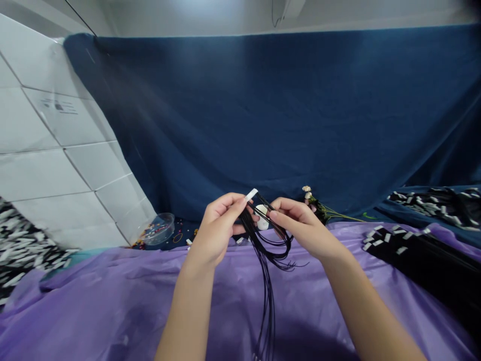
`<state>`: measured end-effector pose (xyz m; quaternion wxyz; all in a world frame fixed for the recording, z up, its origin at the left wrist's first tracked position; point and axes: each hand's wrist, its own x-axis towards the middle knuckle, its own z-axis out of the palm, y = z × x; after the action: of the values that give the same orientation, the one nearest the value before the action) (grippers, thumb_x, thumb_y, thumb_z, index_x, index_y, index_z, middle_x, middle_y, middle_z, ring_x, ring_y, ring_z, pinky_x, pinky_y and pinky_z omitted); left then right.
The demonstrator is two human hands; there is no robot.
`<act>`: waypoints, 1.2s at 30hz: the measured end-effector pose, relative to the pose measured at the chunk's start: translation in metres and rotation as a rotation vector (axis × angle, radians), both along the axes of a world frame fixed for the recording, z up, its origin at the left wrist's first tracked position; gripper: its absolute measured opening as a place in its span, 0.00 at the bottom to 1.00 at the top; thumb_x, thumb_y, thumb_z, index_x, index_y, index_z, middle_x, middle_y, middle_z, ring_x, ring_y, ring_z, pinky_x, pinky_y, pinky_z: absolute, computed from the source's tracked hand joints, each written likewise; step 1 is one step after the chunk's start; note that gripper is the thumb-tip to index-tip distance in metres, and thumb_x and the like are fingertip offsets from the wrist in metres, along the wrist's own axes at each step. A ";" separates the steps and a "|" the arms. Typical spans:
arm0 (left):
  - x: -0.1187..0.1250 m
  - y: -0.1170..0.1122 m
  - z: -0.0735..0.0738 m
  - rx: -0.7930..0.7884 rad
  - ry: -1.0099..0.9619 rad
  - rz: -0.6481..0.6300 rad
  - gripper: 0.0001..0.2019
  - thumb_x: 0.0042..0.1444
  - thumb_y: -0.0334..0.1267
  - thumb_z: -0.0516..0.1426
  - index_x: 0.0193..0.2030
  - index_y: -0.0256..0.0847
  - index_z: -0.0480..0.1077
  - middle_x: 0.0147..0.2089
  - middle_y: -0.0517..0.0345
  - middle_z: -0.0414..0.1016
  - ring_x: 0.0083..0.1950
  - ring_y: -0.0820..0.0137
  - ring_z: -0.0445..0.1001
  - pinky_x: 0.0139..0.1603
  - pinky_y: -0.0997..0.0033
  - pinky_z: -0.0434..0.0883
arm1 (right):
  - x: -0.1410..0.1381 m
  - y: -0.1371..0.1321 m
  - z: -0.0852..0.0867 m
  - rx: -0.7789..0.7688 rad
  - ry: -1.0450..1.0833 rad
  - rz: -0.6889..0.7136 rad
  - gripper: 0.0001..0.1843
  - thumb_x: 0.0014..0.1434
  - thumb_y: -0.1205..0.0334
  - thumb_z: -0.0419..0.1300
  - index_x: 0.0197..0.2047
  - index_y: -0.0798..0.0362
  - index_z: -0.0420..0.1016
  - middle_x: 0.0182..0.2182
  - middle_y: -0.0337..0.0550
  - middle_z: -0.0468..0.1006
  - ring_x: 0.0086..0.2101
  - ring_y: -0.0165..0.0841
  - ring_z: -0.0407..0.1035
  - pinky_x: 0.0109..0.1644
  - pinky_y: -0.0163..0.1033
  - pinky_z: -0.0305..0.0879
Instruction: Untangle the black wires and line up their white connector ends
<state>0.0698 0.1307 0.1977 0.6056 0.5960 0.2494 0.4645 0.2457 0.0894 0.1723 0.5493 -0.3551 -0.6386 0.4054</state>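
Note:
My left hand [221, 223] is closed in a pinch on a bundle of thin black cords [267, 260], close to a small white tab [251, 194] that sticks up past the thumb. Some cords run from the tab across to my right hand [298, 220], whose thumb and fingers are closed on them. Below the hands the bundle bends in a loop, with thin loose ends on its right side. The longer strands hang down over the purple cloth [150, 301]. Between the hands, farther back, a white cup-shaped thing [262, 218] is partly hidden behind the cords.
At right lie black cord bundles [424, 260] with white ends; more [443, 203] lie behind. A heap of black and white pieces [22, 245] is at left. A clear plastic bowl [160, 230] stands near white boxes [56, 165]. Artificial flowers [313, 203] lie before a blue curtain [263, 110].

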 end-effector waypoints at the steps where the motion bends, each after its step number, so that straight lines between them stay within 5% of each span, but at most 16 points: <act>1: -0.001 0.001 0.000 -0.004 -0.004 0.000 0.10 0.57 0.42 0.60 0.37 0.37 0.72 0.35 0.57 0.73 0.35 0.70 0.74 0.37 0.66 0.77 | 0.000 0.001 0.000 -0.009 0.011 0.006 0.15 0.62 0.51 0.59 0.32 0.55 0.66 0.22 0.33 0.60 0.23 0.22 0.54 0.26 0.31 0.49; 11: -0.002 0.004 0.000 -0.045 0.011 -0.015 0.09 0.57 0.41 0.60 0.36 0.36 0.71 0.34 0.56 0.72 0.35 0.70 0.74 0.35 0.68 0.77 | 0.008 0.006 -0.005 -0.229 0.227 0.134 0.14 0.57 0.53 0.64 0.33 0.54 0.67 0.24 0.33 0.60 0.21 0.21 0.51 0.25 0.31 0.47; 15: -0.005 0.006 0.002 -0.083 -0.015 -0.026 0.10 0.55 0.42 0.61 0.36 0.36 0.71 0.33 0.56 0.72 0.33 0.70 0.75 0.34 0.68 0.77 | 0.012 0.007 -0.004 -0.164 0.148 0.115 0.11 0.57 0.57 0.64 0.39 0.53 0.70 0.25 0.34 0.62 0.22 0.22 0.55 0.26 0.31 0.51; 18: -0.007 0.007 0.003 -0.105 -0.028 -0.006 0.10 0.55 0.42 0.61 0.35 0.36 0.71 0.31 0.56 0.73 0.33 0.69 0.75 0.33 0.67 0.77 | 0.012 0.011 -0.006 0.066 -0.063 -0.172 0.09 0.59 0.56 0.61 0.39 0.53 0.70 0.27 0.37 0.67 0.27 0.26 0.61 0.30 0.32 0.57; 21: -0.008 0.007 0.005 -0.104 -0.032 0.029 0.10 0.56 0.42 0.60 0.35 0.36 0.70 0.32 0.54 0.74 0.35 0.69 0.76 0.34 0.68 0.77 | 0.014 0.016 -0.010 0.297 -0.298 -0.653 0.12 0.56 0.53 0.63 0.35 0.53 0.71 0.27 0.38 0.69 0.28 0.28 0.62 0.32 0.34 0.58; 24: -0.008 0.007 0.005 -0.107 -0.038 0.029 0.10 0.56 0.43 0.60 0.34 0.36 0.70 0.33 0.53 0.75 0.36 0.69 0.75 0.34 0.68 0.77 | 0.016 0.019 -0.012 0.220 -0.344 -0.918 0.24 0.51 0.45 0.66 0.20 0.53 0.62 0.15 0.34 0.61 0.19 0.25 0.54 0.24 0.34 0.51; 26: -0.006 0.008 0.004 -0.106 -0.058 0.030 0.10 0.56 0.43 0.60 0.34 0.36 0.70 0.33 0.53 0.74 0.36 0.69 0.75 0.34 0.67 0.77 | 0.015 0.021 -0.013 0.019 -0.186 -0.797 0.31 0.50 0.42 0.65 0.15 0.52 0.54 0.10 0.34 0.57 0.15 0.24 0.52 0.20 0.35 0.48; 30: -0.002 0.008 0.001 -0.102 -0.120 0.048 0.10 0.55 0.42 0.60 0.36 0.37 0.70 0.35 0.54 0.73 0.39 0.68 0.75 0.35 0.66 0.77 | 0.006 0.025 -0.014 -0.276 0.362 -0.386 0.28 0.49 0.44 0.67 0.16 0.52 0.57 0.11 0.35 0.64 0.13 0.27 0.60 0.16 0.34 0.55; 33: 0.000 0.009 0.001 -0.092 -0.142 0.079 0.11 0.55 0.43 0.61 0.37 0.36 0.70 0.36 0.54 0.74 0.39 0.67 0.76 0.36 0.66 0.77 | -0.003 0.027 -0.015 -0.297 0.509 -0.238 0.24 0.48 0.46 0.68 0.21 0.54 0.62 0.18 0.38 0.73 0.17 0.28 0.67 0.18 0.32 0.63; 36: 0.001 0.009 0.001 -0.093 -0.133 0.099 0.12 0.55 0.43 0.61 0.37 0.35 0.71 0.36 0.53 0.75 0.37 0.68 0.76 0.37 0.67 0.77 | -0.008 0.027 -0.015 -0.239 0.442 -0.122 0.20 0.44 0.52 0.72 0.27 0.56 0.68 0.23 0.38 0.76 0.21 0.27 0.71 0.25 0.31 0.69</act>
<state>0.0704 0.1397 0.1988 0.6242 0.5222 0.2590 0.5202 0.2376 0.1161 0.1569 0.6530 -0.3580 -0.4283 0.5118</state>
